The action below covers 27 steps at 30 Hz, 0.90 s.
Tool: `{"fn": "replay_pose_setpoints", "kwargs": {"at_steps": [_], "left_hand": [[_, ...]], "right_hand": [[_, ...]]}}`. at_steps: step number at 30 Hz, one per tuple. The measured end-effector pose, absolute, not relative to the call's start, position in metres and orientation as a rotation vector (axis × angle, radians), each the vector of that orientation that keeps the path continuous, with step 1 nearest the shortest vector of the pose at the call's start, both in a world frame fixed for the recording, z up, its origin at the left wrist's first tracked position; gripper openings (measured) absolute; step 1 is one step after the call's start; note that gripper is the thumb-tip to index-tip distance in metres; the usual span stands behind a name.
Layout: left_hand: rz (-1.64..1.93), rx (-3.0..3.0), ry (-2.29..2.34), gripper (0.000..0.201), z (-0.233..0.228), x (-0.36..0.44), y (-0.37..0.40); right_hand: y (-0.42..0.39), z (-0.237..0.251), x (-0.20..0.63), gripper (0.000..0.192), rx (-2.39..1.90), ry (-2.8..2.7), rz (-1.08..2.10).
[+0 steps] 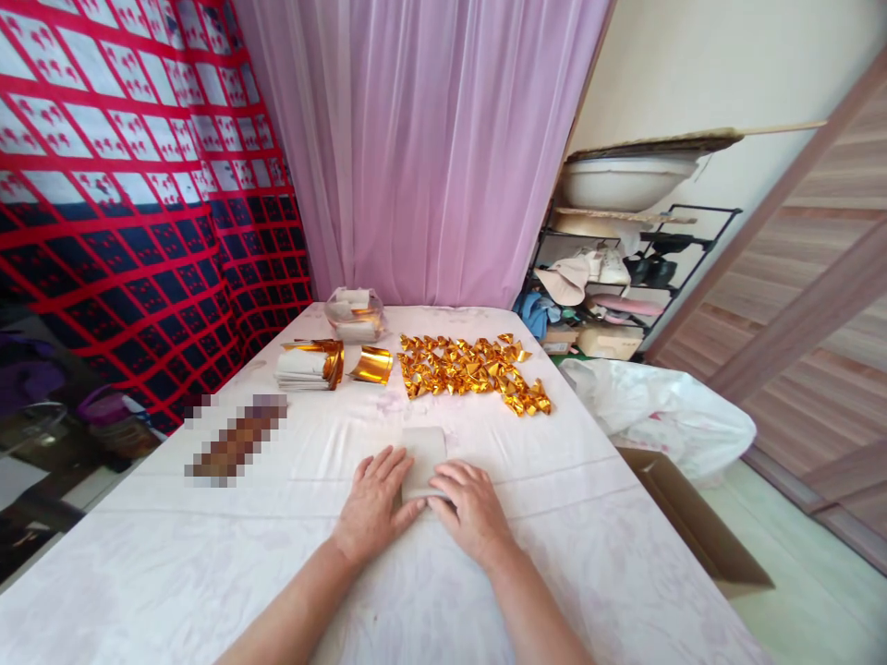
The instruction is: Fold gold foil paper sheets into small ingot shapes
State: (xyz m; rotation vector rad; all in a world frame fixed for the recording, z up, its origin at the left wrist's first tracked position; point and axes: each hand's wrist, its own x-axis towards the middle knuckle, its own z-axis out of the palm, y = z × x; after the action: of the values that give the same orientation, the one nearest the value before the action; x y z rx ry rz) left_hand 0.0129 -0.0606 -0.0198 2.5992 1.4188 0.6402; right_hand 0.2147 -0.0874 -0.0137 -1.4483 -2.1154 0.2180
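A pale greyish-white sheet of paper (424, 454) lies on the cloth in front of me, its near edge looking folded or creased. My left hand (378, 499) rests flat along its left side, fingers stretched out and the thumb reaching to the near edge. On the other side my right hand (475, 508) lies with its fingers apart, fingertips on the sheet and thumb by the near edge. Beyond the hands are many small folded gold foil pieces (471, 365) in rows. To their left are a gold foil sheet (372, 365) and a stack of foil-backed papers (305, 368).
A clear plastic container (355, 314) with papers stands at the table's far end. A pixelated patch (236, 443) covers something on the left. Right of the table are a cardboard box (693, 522), a white plastic bag (665, 416) and a loaded rack (624, 277).
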Motion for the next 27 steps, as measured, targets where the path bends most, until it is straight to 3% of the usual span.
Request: {"fn": "replay_pose_setpoints", "kwargs": {"at_steps": [3, 10, 16, 21, 27], "left_hand": [[0.592, 2.622, 1.297, 0.058, -0.022, 0.009, -0.061], [0.621, 2.495, 1.306, 0.041, -0.022, 0.007, -0.058], [0.598, 2.407, 1.316, 0.024, -0.015, 0.010, -0.057], [0.660, 2.341, 1.326, 0.024, -0.011, 0.013, -0.057], [0.809, 2.266, 1.346, 0.024, -0.015, 0.012, -0.057]], "right_hand": [[-0.088, -0.013, 0.213, 0.014, -1.455, -2.086, 0.233], [-0.090, -0.010, 0.215, 0.012, -1.451, -2.051, 0.325], [-0.092, -0.010, 0.218, 0.043, -1.447, -2.031, 0.398], [-0.091, -0.018, 0.221, 0.020, -1.411, -1.980, 0.350], [-0.083, -0.016, 0.221, 0.032, -1.503, -1.921, 0.290]]}}
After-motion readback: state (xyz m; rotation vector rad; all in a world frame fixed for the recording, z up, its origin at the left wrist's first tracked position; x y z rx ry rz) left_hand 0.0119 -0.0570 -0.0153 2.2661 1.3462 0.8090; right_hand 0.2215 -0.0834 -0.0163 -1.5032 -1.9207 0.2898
